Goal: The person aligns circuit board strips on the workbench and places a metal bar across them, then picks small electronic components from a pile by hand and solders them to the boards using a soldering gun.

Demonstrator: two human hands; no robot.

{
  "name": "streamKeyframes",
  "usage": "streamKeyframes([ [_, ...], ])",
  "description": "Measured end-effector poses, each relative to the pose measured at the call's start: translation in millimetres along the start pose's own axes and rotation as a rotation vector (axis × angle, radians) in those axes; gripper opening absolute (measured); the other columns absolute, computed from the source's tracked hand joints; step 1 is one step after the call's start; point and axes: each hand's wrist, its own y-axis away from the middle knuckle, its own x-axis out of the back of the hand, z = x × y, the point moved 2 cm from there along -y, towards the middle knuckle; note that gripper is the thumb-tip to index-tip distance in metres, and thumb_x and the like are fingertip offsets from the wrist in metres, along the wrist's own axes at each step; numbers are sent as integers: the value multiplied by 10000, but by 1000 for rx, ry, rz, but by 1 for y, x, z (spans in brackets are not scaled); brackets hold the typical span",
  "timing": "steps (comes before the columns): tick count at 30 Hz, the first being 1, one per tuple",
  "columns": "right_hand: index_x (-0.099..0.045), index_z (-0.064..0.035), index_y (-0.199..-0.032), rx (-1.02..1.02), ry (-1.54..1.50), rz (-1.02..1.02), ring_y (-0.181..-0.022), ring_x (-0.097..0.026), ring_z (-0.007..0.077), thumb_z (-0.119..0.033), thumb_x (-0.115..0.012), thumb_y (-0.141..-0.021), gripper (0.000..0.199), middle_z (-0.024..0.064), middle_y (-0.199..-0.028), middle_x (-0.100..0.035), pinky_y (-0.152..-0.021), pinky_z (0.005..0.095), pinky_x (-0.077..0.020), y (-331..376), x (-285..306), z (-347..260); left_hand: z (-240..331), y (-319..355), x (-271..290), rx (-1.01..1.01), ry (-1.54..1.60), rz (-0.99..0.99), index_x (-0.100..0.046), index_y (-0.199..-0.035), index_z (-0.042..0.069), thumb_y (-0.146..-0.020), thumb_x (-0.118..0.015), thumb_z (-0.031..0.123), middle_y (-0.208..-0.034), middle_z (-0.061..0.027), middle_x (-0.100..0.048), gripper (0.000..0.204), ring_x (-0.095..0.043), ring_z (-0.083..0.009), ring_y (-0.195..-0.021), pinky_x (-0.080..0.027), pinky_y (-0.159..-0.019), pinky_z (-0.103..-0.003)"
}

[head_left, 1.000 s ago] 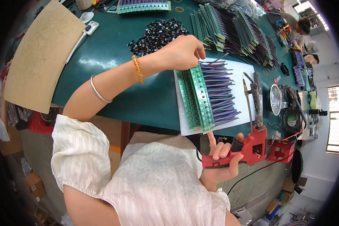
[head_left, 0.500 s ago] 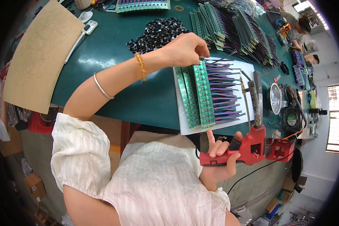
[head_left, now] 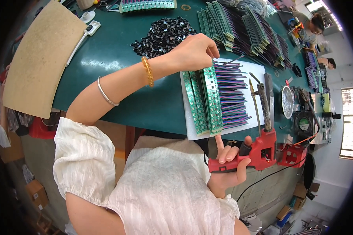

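Observation:
My left hand (head_left: 198, 53), fingers closed in a pinch, grips the far end of a long green circuit board strip (head_left: 213, 103). The exact grip point is partly hidden behind the hand. A row of thin dark, purple and blue wires (head_left: 233, 98) runs off the strip's right side. Similar green strips (head_left: 196, 105) lie to its left, all on a white foam sheet (head_left: 191, 131). My right hand (head_left: 229, 160) is wrapped around a red soldering gun (head_left: 259, 150), its metal tip pointing away from me. One finger of that hand reaches up to the strip's near end.
A heap of small black parts (head_left: 164, 37) sits beyond my left forearm. Stacks of wired green boards (head_left: 219, 27) lie at the far right. A metal bowl (head_left: 287, 102) and a black fan (head_left: 303, 123) stand right. A tan board (head_left: 39, 58) lies left. Another person (head_left: 312, 29) works far right.
The strip and its wires have shifted very slightly left and toward me, with my left hand dipping a little at its far end. My right hand and the soldering gun stay put.

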Motion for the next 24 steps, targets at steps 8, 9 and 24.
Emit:
streamKeyframes([
  [8,-309,-39,-1392,-2,-24,24,-583,-516,157,-339,-436,-987,520,50,-687,-544,-1072,592,-273,0,2,-1,6,-1,4,187,234,-62,-678,-1006,-33,-689,-675,-30,-937,-121,-672,317,-640,-180,-851,-528,-767,-303],
  [9,-309,-39,-1392,-2,-24,25,-583,-516,157,-339,-436,-987,520,50,-687,-544,-1072,592,-273,0,2,-2,7,0,5,239,286,-94,-661,-1046,-30,-729,-672,-34,-976,-103,-657,318,-621,-155,-863,-522,-756,-278],
  [24,-308,-41,-1384,98,-96,65,-591,-522,155,-341,-461,-980,526,42,-680,-534,-1098,635,-168,1,2,-13,9,-7,2,242,460,-199,-671,-1009,-24,-770,-681,-4,-978,-97,-634,240,-622,-148,-815,-530,-720,-275],
])
